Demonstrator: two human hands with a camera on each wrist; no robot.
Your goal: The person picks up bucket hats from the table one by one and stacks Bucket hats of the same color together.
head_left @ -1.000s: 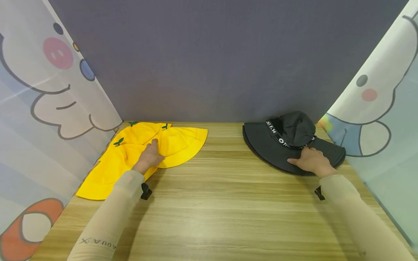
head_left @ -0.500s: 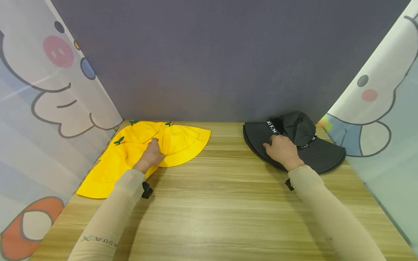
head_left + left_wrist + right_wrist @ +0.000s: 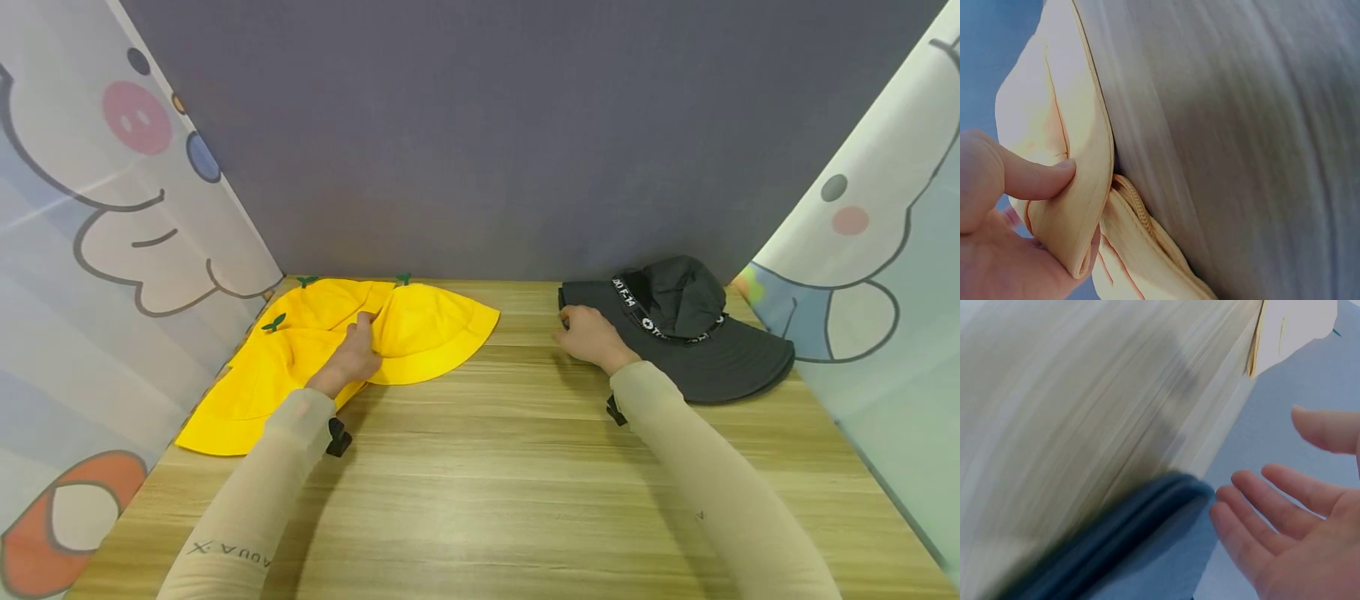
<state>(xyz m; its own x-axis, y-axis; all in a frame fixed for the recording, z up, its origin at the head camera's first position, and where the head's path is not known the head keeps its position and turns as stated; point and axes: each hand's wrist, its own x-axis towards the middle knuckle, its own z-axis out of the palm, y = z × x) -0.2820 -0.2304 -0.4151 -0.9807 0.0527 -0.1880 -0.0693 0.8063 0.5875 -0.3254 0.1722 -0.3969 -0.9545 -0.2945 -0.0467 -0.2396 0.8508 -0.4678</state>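
Several yellow bucket hats with green sprout tips lie at the back left. My left hand (image 3: 354,358) grips the rightmost yellow hat (image 3: 431,333) at its left side. In the left wrist view the thumb (image 3: 1041,180) presses on that hat's brim (image 3: 1088,206), with the other fingers beneath it. My right hand (image 3: 592,335) is at the left edge of the stacked black hats (image 3: 720,358), overlapping the brim there. Its fingers (image 3: 1272,506) are spread loosely, thumb apart, nothing between them, in the right wrist view. The top black hat has a band with white lettering.
The other yellow hats (image 3: 247,400) overlap at the left beside the printed side panel (image 3: 45,275). A grey panel (image 3: 495,150) stands along the back of the wooden table (image 3: 480,483). Another printed panel (image 3: 900,333) rises on the right.
My right hand has moved left across the black hats to their left edge. The rightmost yellow hat has shifted slightly right, still held by my left hand.
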